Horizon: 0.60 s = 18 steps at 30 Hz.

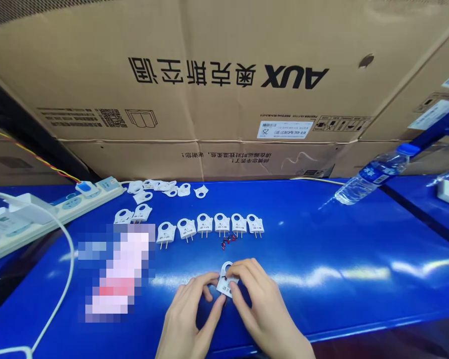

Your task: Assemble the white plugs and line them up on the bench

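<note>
Near the front of the blue table, a white plug housing with a finger ring [224,287] is held between both hands. My left hand [189,311] pinches its left side and lower edge with thumb and fingers. From the right, my right hand [260,299] grips it, fingertips at the ring and thumb on the lower face. A small dark piece shows on its face; I cannot make out what it is. Beyond my hands stands a row of several similar white plugs [204,224], metal prongs toward me. Small red-and-black wire pieces [229,240] lie just in front of that row.
White plug covers [184,189] lie at the back by a large cardboard box [224,114]. To the left are a power strip [71,203], a white cable [70,249] and a blurred pinkish item [125,269]. A water bottle [372,174] leans at the right.
</note>
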Motion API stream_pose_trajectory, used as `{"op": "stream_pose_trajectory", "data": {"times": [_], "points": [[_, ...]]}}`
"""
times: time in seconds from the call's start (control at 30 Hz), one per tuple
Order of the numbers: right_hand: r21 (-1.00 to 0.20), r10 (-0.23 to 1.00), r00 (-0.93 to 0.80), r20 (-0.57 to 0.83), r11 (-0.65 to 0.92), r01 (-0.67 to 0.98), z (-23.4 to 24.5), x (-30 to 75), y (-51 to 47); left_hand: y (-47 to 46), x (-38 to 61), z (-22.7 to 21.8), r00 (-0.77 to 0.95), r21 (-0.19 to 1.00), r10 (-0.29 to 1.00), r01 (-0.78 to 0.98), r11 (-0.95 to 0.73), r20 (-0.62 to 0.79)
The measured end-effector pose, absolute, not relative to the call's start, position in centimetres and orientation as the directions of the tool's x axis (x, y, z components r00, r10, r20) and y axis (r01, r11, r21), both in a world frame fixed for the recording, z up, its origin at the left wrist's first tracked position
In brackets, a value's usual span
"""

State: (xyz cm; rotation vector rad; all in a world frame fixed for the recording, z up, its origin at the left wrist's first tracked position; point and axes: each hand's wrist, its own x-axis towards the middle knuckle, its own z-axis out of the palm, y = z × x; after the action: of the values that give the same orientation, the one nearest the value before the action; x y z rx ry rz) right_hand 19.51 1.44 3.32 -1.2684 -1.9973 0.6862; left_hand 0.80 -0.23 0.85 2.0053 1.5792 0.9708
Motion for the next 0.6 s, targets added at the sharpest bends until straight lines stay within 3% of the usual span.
{"op": "stream_pose_trajectory", "data": {"times": [0.6], "points": [[-0.725, 0.917, -0.299, 0.263, 0.393, 0.566, 3.58, 19.66, 1.29, -0.6, 1.37, 1.35, 0.088, 0.724, 0.976, 0.658, -0.207, 0.199]]}}
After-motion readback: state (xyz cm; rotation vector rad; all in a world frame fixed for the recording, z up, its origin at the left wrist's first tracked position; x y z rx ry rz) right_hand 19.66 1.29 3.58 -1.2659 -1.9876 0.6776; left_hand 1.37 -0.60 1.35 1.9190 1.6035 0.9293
